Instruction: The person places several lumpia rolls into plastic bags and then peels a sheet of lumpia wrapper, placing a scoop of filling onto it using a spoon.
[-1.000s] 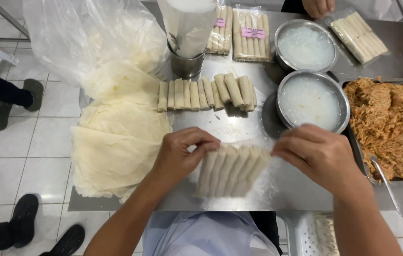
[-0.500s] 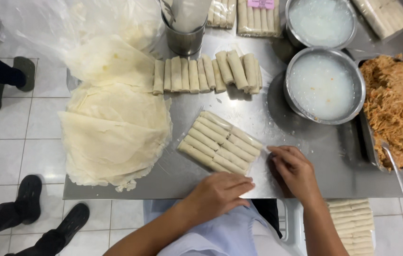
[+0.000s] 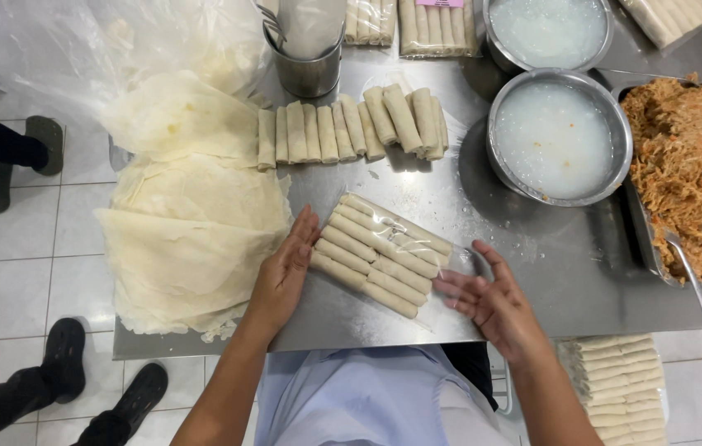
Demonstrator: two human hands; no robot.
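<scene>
Left hand [image 3: 283,272] touching bagged rolls [image 3: 380,254]; bag edges unclear

I'm looking down into a working food kitchen, a commercial one by the look of it. The steel table [image 3: 532,272] carries a stack of thin wrappers [image 3: 186,239], a row of rolls [image 3: 351,128], two steel bowls [image 3: 560,139] of white liquid and a tray of shredded filling [image 3: 689,173]. Bagged rolls [image 3: 429,25] sit at the far edge. The floor is pale tile [image 3: 29,256].
</scene>
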